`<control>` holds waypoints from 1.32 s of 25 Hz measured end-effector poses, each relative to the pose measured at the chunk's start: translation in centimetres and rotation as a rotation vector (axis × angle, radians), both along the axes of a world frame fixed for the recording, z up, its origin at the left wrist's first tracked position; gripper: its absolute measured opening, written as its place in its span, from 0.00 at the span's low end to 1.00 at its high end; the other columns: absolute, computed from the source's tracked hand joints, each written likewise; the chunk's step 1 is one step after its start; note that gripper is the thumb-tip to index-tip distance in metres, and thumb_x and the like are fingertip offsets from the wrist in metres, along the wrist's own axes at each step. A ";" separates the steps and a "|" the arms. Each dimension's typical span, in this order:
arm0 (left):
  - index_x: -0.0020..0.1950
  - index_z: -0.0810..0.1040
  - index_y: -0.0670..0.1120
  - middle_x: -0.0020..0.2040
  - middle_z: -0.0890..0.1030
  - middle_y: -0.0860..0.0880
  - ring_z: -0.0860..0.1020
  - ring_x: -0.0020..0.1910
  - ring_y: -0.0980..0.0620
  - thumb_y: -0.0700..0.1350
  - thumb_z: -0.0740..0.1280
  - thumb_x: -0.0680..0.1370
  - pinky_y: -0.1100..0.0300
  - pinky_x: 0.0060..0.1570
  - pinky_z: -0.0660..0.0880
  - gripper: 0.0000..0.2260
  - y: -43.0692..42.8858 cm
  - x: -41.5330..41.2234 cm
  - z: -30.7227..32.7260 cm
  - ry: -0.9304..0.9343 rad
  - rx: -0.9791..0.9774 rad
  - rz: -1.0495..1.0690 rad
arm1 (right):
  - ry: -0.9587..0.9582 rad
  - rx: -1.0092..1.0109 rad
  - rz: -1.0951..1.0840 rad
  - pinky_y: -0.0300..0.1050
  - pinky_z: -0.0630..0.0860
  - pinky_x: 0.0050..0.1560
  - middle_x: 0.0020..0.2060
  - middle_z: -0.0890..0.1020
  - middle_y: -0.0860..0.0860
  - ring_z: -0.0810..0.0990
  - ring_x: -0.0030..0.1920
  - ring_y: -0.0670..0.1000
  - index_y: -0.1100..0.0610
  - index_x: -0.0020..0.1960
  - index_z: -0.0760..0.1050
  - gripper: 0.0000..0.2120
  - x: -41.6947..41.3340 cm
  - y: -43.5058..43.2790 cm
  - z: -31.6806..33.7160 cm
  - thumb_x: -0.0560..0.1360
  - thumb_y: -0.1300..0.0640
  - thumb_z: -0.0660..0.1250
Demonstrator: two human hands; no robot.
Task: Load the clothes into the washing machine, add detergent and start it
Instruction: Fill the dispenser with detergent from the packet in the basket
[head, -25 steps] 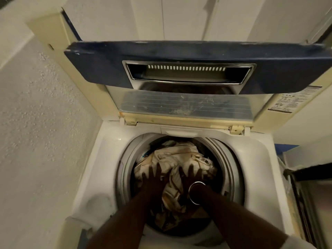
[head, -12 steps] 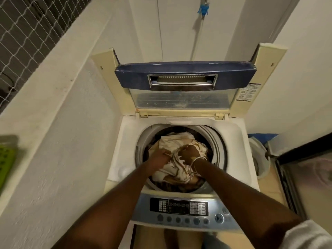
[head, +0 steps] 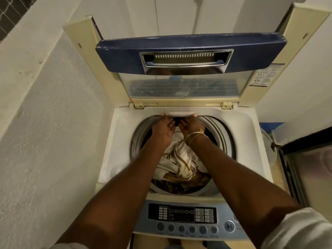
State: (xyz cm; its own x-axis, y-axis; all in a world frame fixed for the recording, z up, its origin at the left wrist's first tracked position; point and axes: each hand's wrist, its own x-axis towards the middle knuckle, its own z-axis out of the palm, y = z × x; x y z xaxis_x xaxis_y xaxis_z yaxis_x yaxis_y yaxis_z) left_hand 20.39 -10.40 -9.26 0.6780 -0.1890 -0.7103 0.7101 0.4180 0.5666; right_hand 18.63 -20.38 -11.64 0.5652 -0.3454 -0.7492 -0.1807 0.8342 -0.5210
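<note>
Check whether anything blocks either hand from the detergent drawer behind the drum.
Nothing visible does. The left hand and right hand grip the detergent drawer at its front lip; the clothes lie lower, in the drum.

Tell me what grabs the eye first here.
Dead centre, the left hand and right hand meet at the white detergent drawer on the rear rim of the drum. Below them, cream striped clothes fill the drum. Behind, the blue-framed lid stands raised.
</note>
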 end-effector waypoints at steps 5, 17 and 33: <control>0.72 0.68 0.41 0.69 0.74 0.40 0.72 0.70 0.43 0.44 0.59 0.84 0.50 0.68 0.69 0.17 -1.0 1.1 -0.6 0.063 -0.104 0.150 | -0.019 0.039 -0.139 0.45 0.79 0.37 0.45 0.82 0.56 0.83 0.45 0.52 0.63 0.58 0.76 0.18 0.5 -0.1 -0.7 0.81 0.48 0.62; 0.63 0.77 0.42 0.52 0.83 0.48 0.81 0.50 0.53 0.60 0.66 0.78 0.59 0.41 0.77 0.24 -2.4 0.9 -1.1 0.060 0.042 0.110 | 0.003 -0.021 -0.149 0.42 0.78 0.37 0.36 0.82 0.53 0.79 0.35 0.51 0.59 0.46 0.79 0.32 -0.6 -0.2 0.7 0.72 0.28 0.61; 0.68 0.72 0.43 0.40 0.76 0.47 0.72 0.34 0.55 0.43 0.63 0.82 0.63 0.34 0.72 0.15 0.1 -3.9 -0.5 -0.048 0.149 0.031 | 0.038 -0.177 -0.080 0.44 0.76 0.34 0.33 0.76 0.53 0.76 0.30 0.50 0.59 0.51 0.77 0.18 -5.5 0.5 2.1 0.73 0.43 0.69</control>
State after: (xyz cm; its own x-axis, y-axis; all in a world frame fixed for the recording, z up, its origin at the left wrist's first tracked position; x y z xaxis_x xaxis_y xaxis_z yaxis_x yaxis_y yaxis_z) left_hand 16.48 -10.26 -9.74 0.7156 -0.0620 -0.6958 0.6688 0.3482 0.6568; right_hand 13.16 -19.89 -9.57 0.5025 -0.5168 -0.6931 -0.1398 0.7426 -0.6550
